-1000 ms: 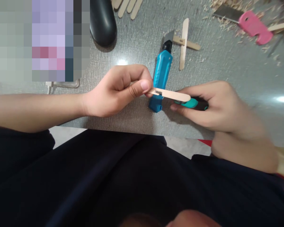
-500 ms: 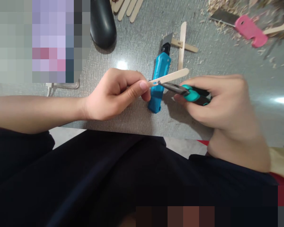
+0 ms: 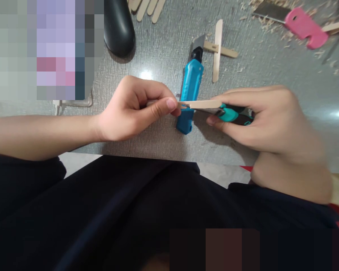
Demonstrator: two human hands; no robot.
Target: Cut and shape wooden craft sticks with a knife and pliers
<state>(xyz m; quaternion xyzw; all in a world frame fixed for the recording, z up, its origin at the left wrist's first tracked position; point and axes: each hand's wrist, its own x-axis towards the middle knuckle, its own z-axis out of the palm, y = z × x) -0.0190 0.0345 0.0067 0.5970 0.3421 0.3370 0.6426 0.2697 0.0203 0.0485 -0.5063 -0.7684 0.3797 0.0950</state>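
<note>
My left hand (image 3: 141, 109) pinches one end of a wooden craft stick (image 3: 206, 104), which has a small slot cut near my fingertips. My right hand (image 3: 268, 120) is wrapped round a pair of pliers (image 3: 231, 114) with teal and black handles. The plier jaws lie along the underside of the stick and reach towards the slot; the stick partly hides their tips. Beneath the stick, a blue utility knife (image 3: 192, 81) rests on the table with its blade out. Past the knife, two craft sticks (image 3: 218, 34) lie crossed, the lower one slotted.
A black computer mouse (image 3: 120, 30) is at the back left, beside several craft sticks (image 3: 151, 9). At the back right, a pink-handled knife (image 3: 303, 28) lies among wood shavings (image 3: 282, 32). A white cable plug (image 3: 57, 103) sits left of my left hand. The table edge runs close to my lap.
The free end of the held stick swung up and then back down to nearly level. The plier jaws came to the slot, and the stick now covers part of them. Both hands keep their grips.
</note>
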